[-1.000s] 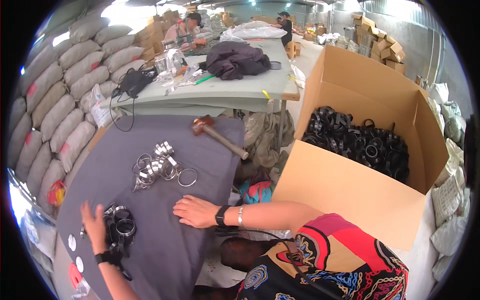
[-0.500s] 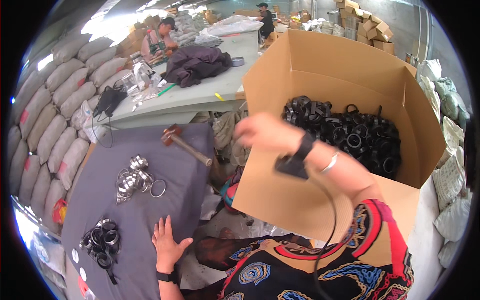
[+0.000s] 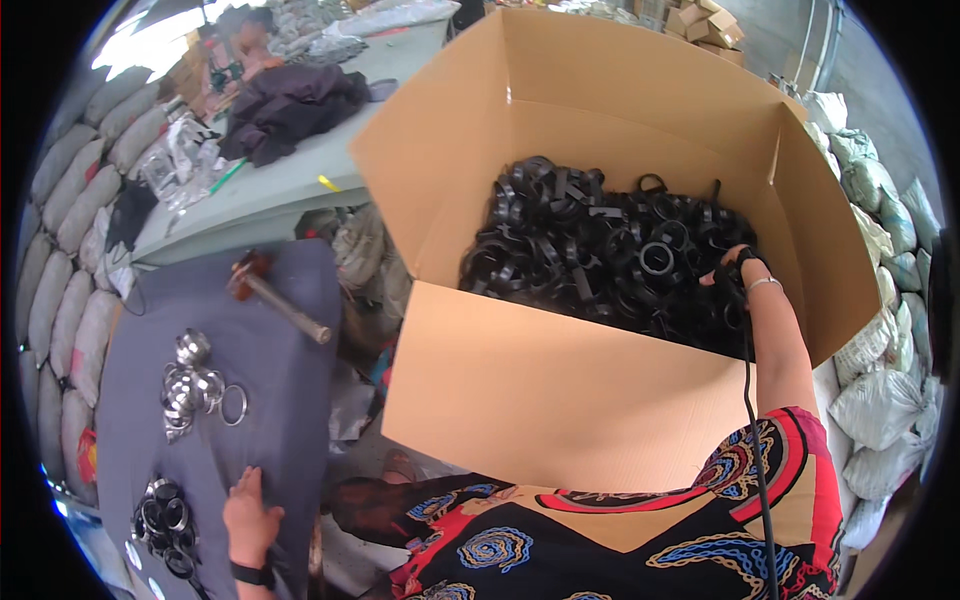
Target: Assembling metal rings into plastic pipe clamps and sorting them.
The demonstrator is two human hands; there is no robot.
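Note:
My left hand lies on the dark grey cloth of the table, fingers stretched out and nothing in it. Close by, a pile of shiny metal rings and a bunch of black rings rest on the same cloth. Over in the big cardboard box, my right hand reaches down at the right side of a heap of black rings. Its fingers are partly hidden by the hand and wristband, so whether they grip a ring does not show.
A hammer with a wooden handle lies at the cloth's far end. Behind is a pale table with a dark cloth heap and a person beyond. Stacked sacks line the left. A black cable hangs from my right wrist.
My right hand has gone from above the box's near-left edge down into the black rings at its right. My view has swung right; my left hand stays on the cloth.

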